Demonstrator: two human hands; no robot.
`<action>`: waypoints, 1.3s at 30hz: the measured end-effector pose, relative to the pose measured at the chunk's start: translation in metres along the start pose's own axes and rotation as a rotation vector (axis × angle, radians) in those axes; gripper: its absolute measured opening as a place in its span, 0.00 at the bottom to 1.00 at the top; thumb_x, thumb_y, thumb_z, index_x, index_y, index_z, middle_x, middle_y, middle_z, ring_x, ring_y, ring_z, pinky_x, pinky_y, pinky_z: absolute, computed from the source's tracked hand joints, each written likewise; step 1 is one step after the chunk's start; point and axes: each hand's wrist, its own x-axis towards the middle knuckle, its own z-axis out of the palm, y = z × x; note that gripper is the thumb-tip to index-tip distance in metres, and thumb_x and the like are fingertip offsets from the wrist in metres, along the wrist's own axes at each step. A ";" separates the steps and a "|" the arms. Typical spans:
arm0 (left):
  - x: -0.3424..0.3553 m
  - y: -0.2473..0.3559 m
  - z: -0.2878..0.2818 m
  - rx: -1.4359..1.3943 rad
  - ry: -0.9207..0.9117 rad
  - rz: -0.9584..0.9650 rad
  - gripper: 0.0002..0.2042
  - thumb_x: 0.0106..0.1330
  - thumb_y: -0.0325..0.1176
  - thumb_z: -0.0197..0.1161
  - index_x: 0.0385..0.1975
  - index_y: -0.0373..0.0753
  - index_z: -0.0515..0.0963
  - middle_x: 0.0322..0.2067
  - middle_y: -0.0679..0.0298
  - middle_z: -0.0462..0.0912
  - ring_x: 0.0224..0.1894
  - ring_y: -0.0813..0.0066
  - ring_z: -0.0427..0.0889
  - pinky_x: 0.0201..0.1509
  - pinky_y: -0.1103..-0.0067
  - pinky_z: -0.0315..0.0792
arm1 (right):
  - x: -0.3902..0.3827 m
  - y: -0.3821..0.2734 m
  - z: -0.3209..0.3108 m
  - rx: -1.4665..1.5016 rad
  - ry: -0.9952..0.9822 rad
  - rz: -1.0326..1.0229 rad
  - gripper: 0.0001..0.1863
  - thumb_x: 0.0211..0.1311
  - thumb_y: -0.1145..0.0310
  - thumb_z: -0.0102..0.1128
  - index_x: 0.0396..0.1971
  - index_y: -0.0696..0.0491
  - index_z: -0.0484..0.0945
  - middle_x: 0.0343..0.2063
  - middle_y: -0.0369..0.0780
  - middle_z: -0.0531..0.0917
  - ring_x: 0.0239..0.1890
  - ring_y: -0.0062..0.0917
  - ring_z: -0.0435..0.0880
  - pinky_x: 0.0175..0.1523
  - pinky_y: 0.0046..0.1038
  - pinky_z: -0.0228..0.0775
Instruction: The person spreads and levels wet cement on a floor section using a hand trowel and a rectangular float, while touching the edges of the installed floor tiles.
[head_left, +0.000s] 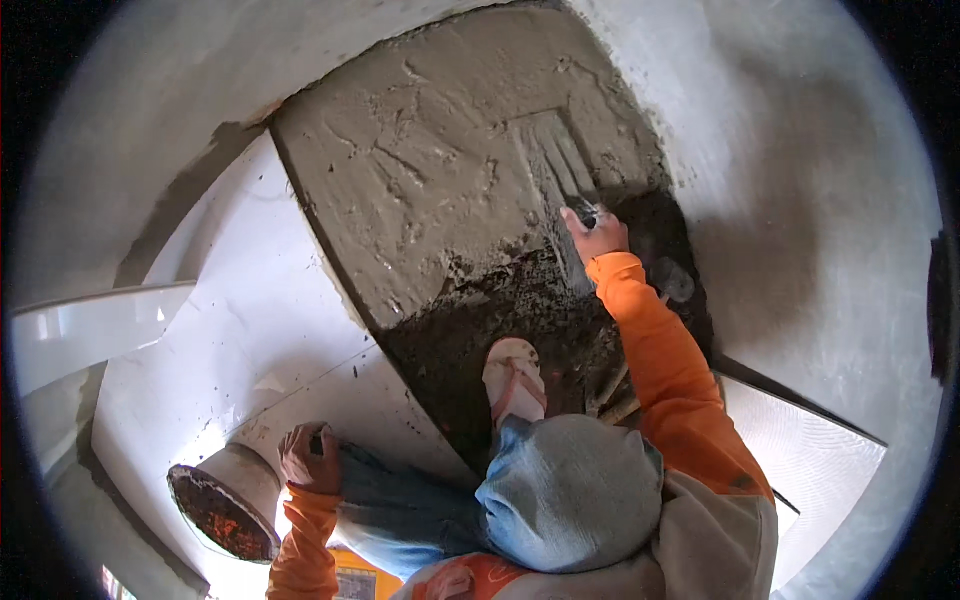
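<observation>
My right hand [597, 238] is closed round the handle of a long rectangular plastering trowel [552, 165]. The trowel's mortar-smeared blade lies flat on a bed of wet grey mortar [400, 170], near its right side. Ridges and lumps mark the mortar to the left of the blade. Beside my left knee, my left hand [310, 460] has its fingers curled in; a small dark patch shows between thumb and fingers, and I cannot make out what it is.
Pale, splashed floor tiles [270, 290] border the mortar on the left. A bucket-like container [225, 500] stands beside my left hand. Dark, rough ground [480, 320] lies around my sandalled foot [515, 380]. Grey walls [790, 180] enclose the corner; a tile [800, 450] sits at right.
</observation>
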 end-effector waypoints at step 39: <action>0.002 -0.002 -0.005 -0.020 0.092 0.041 0.07 0.54 0.34 0.58 0.27 0.39 0.78 0.28 0.59 0.80 0.33 0.58 0.77 0.45 0.69 0.66 | -0.023 -0.010 0.031 0.009 0.002 -0.224 0.43 0.51 0.37 0.53 0.50 0.65 0.70 0.42 0.59 0.77 0.48 0.53 0.74 0.52 0.43 0.67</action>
